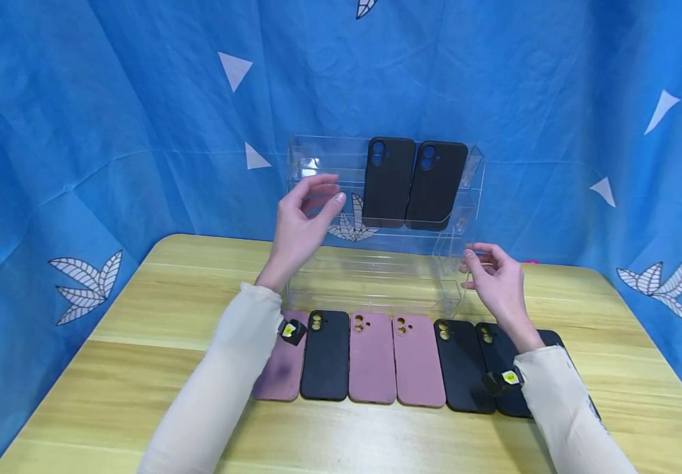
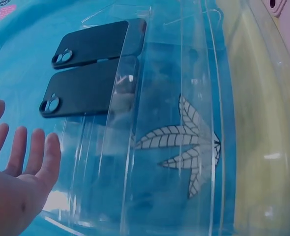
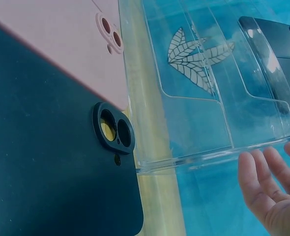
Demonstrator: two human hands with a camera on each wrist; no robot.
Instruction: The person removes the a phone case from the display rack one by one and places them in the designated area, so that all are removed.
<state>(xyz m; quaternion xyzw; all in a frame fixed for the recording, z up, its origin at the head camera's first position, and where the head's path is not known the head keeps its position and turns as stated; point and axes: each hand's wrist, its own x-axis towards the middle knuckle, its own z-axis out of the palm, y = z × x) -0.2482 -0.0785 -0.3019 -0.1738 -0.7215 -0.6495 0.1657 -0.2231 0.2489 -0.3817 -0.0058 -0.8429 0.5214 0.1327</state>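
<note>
A clear acrylic display rack [image 1: 376, 266] stands at the back of the table. Two black phone cases [image 1: 390, 181] lean side by side in its upper tier, toward the right. My left hand [image 1: 304, 220] hovers at the rack's upper left, fingers loosely bent and holding nothing. In the left wrist view those fingers [image 2: 50, 160] are spread just below the nearer black case [image 2: 81, 88]. At the rack's lower right side is my right hand [image 1: 499, 282], its fingers relaxed around nothing. Seen from the right wrist, its fingertips [image 3: 248, 164] come right up to the rack's edge.
A row of several phone cases lies flat in front of the rack, pink ones [image 1: 372, 359] and black ones [image 1: 325, 355] mixed. My forearms pass over both ends of the row. The wooden table [image 1: 139, 368] meets a blue patterned cloth [image 1: 157, 99] behind.
</note>
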